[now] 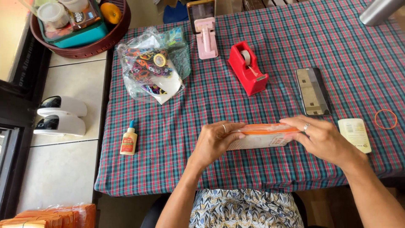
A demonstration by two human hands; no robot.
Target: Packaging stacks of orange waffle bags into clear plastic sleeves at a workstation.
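Note:
My left hand and my right hand both grip a flat orange and white packet held on edge on the plaid tablecloth, near the table's front. The left hand clasps its left end, thumb on the top edge. The right hand covers its right end, fingers along the orange top strip. Each hand wears a ring.
A red tape dispenser, a dark phone, a white bottle, an orange rubber band, a clear bag of patterned items, a pink tool and a small glue bottle lie around. A brown basket stands back left.

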